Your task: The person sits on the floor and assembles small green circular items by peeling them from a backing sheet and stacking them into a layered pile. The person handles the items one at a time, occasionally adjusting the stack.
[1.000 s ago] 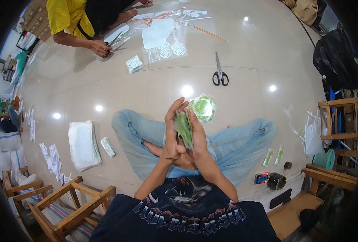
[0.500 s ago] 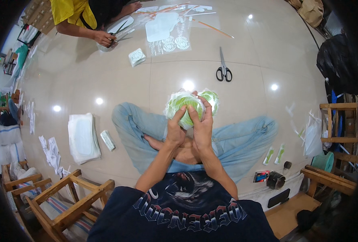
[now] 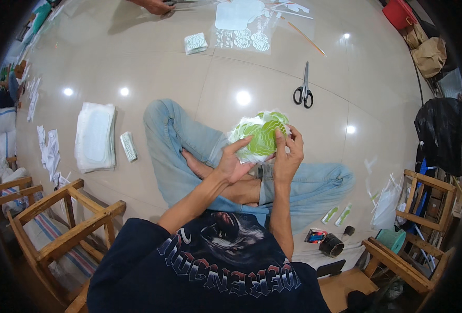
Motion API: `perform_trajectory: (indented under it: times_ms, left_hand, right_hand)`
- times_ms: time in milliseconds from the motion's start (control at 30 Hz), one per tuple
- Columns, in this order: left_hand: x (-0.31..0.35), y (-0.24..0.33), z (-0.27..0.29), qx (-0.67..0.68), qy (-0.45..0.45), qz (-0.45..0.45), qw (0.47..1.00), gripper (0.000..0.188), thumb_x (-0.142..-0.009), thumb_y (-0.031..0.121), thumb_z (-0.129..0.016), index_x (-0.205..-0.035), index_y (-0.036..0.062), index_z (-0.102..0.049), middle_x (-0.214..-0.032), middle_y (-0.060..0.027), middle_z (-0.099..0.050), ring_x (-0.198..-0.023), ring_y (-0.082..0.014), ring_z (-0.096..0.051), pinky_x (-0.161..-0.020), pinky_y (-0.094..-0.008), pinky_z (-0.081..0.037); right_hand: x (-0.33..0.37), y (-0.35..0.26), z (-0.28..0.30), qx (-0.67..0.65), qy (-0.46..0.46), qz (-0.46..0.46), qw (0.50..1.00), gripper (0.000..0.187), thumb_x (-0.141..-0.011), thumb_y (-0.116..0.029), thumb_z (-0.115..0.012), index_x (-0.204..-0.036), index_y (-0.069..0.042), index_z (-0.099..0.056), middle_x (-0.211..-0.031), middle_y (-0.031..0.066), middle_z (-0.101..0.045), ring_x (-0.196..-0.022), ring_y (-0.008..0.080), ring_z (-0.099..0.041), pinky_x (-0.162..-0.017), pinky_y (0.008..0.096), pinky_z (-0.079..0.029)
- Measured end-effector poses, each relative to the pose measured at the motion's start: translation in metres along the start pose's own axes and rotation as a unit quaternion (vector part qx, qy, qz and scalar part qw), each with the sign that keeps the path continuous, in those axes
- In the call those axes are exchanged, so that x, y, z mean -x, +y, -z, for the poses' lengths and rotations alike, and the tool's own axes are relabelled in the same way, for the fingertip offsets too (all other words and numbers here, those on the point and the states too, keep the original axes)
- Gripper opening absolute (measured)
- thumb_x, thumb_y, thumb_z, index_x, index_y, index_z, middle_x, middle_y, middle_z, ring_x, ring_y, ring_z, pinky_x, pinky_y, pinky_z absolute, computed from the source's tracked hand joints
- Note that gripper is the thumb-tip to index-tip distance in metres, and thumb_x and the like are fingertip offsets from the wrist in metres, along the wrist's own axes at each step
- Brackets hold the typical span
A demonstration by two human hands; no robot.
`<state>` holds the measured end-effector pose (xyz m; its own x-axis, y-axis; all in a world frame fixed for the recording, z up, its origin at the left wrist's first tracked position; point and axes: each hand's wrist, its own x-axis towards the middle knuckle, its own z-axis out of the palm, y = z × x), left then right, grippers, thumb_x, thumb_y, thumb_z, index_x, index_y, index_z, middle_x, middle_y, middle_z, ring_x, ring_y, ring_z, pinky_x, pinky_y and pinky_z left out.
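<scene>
While seated cross-legged on the glossy tile floor point(image 3: 137, 68), the person works at a bundle held over the lap.

Thing in hand: a round fan of thin green-and-white leaf-shaped sheets in clear film point(image 3: 259, 134), centre of the frame, above the bare feet.

Change: a second ago the bundle was a narrow folded strip upright between the palms; half a second ago it began to open; now it lies spread broad and flat toward the camera.

Left hand point(image 3: 234, 164): cups the bundle from below, thumb reaching up across its lower left edge, fingers pinching it.

Right hand point(image 3: 287, 156): fingers pressed on the right rim, forefinger tip pinning the top sheet.

Meaning: judged from the fanned sheets, the layers are now opened for sorting or peeling apart.

Nearby: black-handled scissors point(image 3: 304, 88) on the floor, upper right of centre, well apart from the bundle.

Left of frame: a stack of white folded cloths point(image 3: 95, 136).

Top edge: another person's hand point(image 3: 155, 5) with cut sheets.
</scene>
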<state>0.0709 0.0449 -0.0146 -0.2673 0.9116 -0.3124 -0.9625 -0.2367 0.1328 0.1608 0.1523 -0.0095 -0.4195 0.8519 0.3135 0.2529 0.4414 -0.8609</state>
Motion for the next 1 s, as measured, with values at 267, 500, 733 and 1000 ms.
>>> perform_trajectory:
  times_ms: [267,500,733,1000]
  left_hand:
    - [-0.006,-0.016,-0.003,-0.195,0.063,-0.091,0.975,0.046,-0.09,0.005,-0.065,-0.133,0.0025,-0.049,-0.125,-0.01,-0.06,-0.117,-0.021,-0.058,-0.102,-0.039,-0.048]
    - [0.0,-0.019,-0.014,-0.131,0.086,-0.04,0.987,0.042,-0.094,0.019,-0.064,-0.132,0.006,-0.052,-0.12,-0.0074,-0.063,-0.106,-0.0183,-0.064,-0.086,-0.0363,-0.056]
    - [-0.008,-0.018,-0.001,-0.158,0.05,-0.027,0.986,0.043,-0.095,0.021,-0.061,-0.134,0.0069,-0.05,-0.122,-0.008,-0.062,-0.109,-0.02,-0.064,-0.086,-0.0379,-0.056]
    - [-0.026,-0.022,0.022,-0.191,0.066,-0.031,0.979,0.053,-0.092,0.013,-0.067,-0.139,0.0045,-0.044,-0.129,-0.0104,-0.057,-0.117,-0.0225,-0.058,-0.096,-0.0392,-0.052]
  right_hand:
    - [0.009,-0.007,0.03,-0.189,0.014,-0.185,0.964,0.021,-0.094,-0.015,-0.067,-0.083,0.002,-0.063,-0.083,-0.0021,-0.056,-0.076,0.0046,-0.046,-0.064,0.0211,-0.038]
    - [0.014,-0.027,0.052,-0.141,-0.044,-0.233,0.961,0.015,-0.093,-0.011,-0.067,-0.093,0.004,-0.067,-0.08,-0.0002,-0.062,-0.075,0.0065,-0.053,-0.069,0.0232,-0.045]
    - [0.007,-0.002,0.077,-0.147,-0.021,-0.203,0.968,0.02,-0.093,-0.011,-0.066,-0.104,0.005,-0.069,-0.093,0.0062,-0.069,-0.081,0.0093,-0.062,-0.071,0.0244,-0.052]
    - [-0.045,0.099,0.123,-0.065,-0.047,-0.283,0.956,0.033,-0.091,-0.02,-0.07,-0.113,0.004,-0.063,-0.095,0.0092,-0.069,-0.086,0.0138,-0.066,-0.075,0.0291,-0.056]
